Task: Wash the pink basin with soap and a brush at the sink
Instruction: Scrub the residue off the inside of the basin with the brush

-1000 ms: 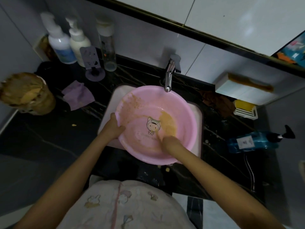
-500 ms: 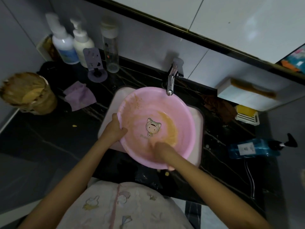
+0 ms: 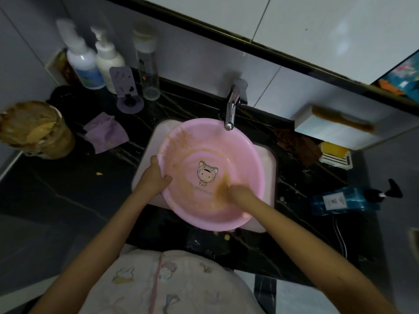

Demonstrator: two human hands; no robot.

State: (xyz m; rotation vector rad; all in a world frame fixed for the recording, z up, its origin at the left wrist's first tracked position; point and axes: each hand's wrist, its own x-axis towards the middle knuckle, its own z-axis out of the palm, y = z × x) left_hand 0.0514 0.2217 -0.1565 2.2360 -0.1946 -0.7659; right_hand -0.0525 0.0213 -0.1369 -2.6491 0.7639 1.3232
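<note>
Basin: we see the basin [image 3: 226,159] sitting in the sink [image 3: 147,152], its far rim under the tap [image 3: 231,109], mouth upward. It is round, so it has no long axis. Its cartoon [image 3: 207,172] has the head toward the wall.
Inside basin: brown smears on the wall and bottom.
Left hand [image 3: 154,175]: grasps the left rim, thumb inside.
Right hand [image 3: 238,191]: inside, on the smear; we cannot tell if it holds anything.
Jar [image 3: 38,132]: upright at left, brown paste inside.
Blue bottle [image 3: 340,201]: lies on its side, pump pointing right.
</note>
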